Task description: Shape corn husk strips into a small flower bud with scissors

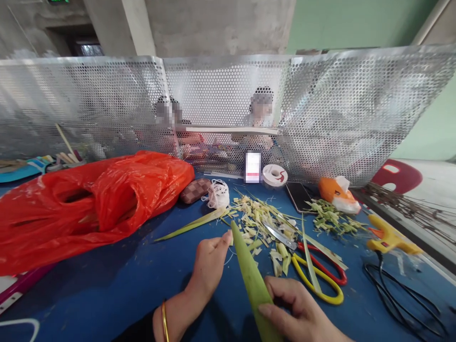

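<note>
A long green leaf (248, 270), which looks like a husk, slants up over the blue table, its narrow tip pointing away from me. My right hand (297, 304) pinches it near its wide lower end, thumb on top. My left hand (211, 259), with a gold bangle at the wrist, is closed beside the tip; a small pale bit shows at the fingertips, too small to name. Scissors (317, 270) with one red and one yellow handle lie to the right, a leaf strip across them. Beyond the hands spreads a heap of leaf scraps (254, 213).
A red plastic bag (142, 190) fills the left. White string (218, 194), a ribbon spool (274, 175), a dark phone (298, 195) and a tissue pack (338, 192) stand behind. A yellow glue gun (390, 237) lies right, its cord curling forward. A perforated screen (228, 95) closes the back, people behind.
</note>
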The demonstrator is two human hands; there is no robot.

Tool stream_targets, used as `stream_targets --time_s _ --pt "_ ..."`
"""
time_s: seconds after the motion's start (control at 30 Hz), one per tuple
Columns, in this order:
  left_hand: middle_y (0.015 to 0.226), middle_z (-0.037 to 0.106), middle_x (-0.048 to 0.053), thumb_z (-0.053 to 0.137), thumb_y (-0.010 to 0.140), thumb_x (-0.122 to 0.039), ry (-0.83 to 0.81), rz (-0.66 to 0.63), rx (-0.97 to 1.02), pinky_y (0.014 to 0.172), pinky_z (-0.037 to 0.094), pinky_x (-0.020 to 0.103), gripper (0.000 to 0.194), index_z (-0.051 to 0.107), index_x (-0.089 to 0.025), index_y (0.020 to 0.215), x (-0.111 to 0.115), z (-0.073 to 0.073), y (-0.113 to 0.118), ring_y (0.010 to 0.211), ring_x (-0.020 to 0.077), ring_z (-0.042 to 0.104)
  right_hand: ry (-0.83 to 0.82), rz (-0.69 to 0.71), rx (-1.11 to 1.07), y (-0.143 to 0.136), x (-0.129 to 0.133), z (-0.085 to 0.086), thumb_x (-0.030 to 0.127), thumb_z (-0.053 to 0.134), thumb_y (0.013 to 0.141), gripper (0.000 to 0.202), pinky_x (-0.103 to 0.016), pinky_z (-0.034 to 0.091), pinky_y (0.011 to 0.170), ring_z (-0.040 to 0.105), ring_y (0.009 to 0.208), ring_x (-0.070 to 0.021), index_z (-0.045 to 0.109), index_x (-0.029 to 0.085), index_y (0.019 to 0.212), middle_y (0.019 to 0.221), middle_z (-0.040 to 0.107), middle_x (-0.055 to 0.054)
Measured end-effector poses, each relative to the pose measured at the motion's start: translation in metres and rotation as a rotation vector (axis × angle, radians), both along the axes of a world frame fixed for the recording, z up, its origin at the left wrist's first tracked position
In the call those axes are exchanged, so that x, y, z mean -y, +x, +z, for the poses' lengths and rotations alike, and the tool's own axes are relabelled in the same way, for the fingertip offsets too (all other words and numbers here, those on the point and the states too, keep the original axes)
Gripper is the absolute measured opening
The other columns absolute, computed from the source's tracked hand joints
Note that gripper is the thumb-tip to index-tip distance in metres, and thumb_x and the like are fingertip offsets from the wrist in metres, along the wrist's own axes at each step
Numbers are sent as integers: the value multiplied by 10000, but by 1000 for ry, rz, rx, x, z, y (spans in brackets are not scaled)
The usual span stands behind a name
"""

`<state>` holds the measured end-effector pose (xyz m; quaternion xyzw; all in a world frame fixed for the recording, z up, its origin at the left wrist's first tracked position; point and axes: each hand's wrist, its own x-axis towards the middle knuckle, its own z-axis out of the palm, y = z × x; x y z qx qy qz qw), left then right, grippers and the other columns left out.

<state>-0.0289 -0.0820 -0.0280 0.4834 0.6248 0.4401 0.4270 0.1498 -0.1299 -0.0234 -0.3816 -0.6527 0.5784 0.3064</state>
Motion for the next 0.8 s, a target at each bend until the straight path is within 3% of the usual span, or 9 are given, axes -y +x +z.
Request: stream_targets --time_s 0.07,0.13,0.2,0.27,0.47,0.57,0.8 --pt "374 389 -39 448 740 -750 -62 -107 168 430 305 234 624 406 -202 444 4 2 3 376 97 366 -65 -102 -70 1 -3 -2 632 566 795 498 -221 305 512 350 561 -96 440 181 627 608 404 33" --pt "494 556 12 507 732 -722 -150 -306 364 523 421 251 583 546 -163 571 9 4 7 461 130 512 -109 -201 -122 2 -6 -3 618 602 779 476 -223 336 513 398 549 -101 494 174 648 597 453 25" --pt "659 666 67 678 688 -590 -259 -515 483 629 482 290 462 612 -136 743 15 6 10 595 175 623 -135 -251 -147 3 -9 -4 611 627 766 467 -226 361 513 434 532 -103 525 168 659 587 493 17" --pt "740 696 90 779 647 -422 -342 -625 549 682 504 321 389 611 -129 840 18 6 13 683 213 671 -150 -289 -157 3 -10 -4 619 641 752 476 -225 374 505 444 515 -100 533 167 645 573 503 18" --pt "814 715 103 696 748 -281 -376 -664 697 796 527 434 229 587 -136 888 17 1 12 764 266 712 -240 -281 -208 4 -10 -6 599 659 750 468 -230 424 523 500 508 -99 525 166 635 564 537 19" --pt "815 719 104 643 782 -253 -388 -629 665 762 538 410 172 584 -138 897 16 1 9 749 258 714 -293 -254 -201 4 -9 -6 578 680 743 456 -227 423 523 535 505 -99 559 145 667 569 571 9" --pt "836 722 112 712 729 -252 -398 -694 657 763 545 419 267 656 -115 951 18 4 11 779 277 713 -314 -226 -219 3 -7 -2 547 692 746 424 -229 428 529 523 507 -97 596 141 673 575 589 3"
